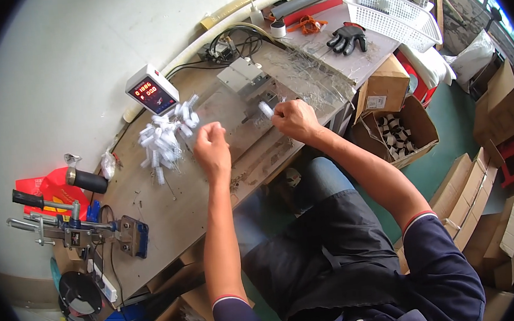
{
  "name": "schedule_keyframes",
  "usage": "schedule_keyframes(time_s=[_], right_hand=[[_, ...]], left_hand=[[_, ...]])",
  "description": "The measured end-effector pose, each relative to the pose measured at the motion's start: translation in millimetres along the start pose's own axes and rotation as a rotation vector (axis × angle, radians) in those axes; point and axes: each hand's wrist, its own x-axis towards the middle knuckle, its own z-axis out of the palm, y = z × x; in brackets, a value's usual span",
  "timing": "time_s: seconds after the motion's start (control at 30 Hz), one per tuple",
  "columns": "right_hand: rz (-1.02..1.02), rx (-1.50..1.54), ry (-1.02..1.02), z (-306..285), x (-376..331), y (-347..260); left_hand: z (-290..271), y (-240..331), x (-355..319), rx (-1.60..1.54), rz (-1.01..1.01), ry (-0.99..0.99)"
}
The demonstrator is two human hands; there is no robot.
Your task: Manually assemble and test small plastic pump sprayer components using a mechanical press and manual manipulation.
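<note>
The grey workbench is stretching across the front of the person, from lower left to upper right. A white perforated basket is sitting at its far right end, and an open cardboard box is standing below the bench's right edge, both well apart from the hands. A metal fixture is resting near the middle, just beyond the right hand and slightly to its left. The heap of pale ribbed pieces is lying left of the left hand, near it, its members pointing every way; a small white display unit is standing right behind, bounding the heap's far side. The left hand is curling loosely between heap and fixture; whether it is holding anything, one cannot tell. The right hand is closing its fingers around the end of a single ribbed piece, blurred, which is jutting from the fist's left side, its long axis running away and leftward, near the fixture's close side. Nothing visible is blocking the short gap there.
</note>
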Motion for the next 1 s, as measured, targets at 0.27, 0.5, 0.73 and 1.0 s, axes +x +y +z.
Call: schedule_keyframes(time_s=[0.27, 0.5, 0.73, 1.0], right_hand=[[0.043, -0.112, 0.043, 15, 15, 1], [0.052, -0.114, 0.128, 27, 14, -2], [0.01, -0.133, 0.233, 36, 11, 0], [-0.011, -0.156, 0.262, 40, 11, -1]], left_hand=[[0, -41, 29, -0.054, -0.013, 0.07], [-3, -45, 30, -0.035, 0.022, 0.016], [-4, -45, 29, 0.013, -0.013, 0.004], [-4, -45, 28, 0.066, 0.049, 0.014]])
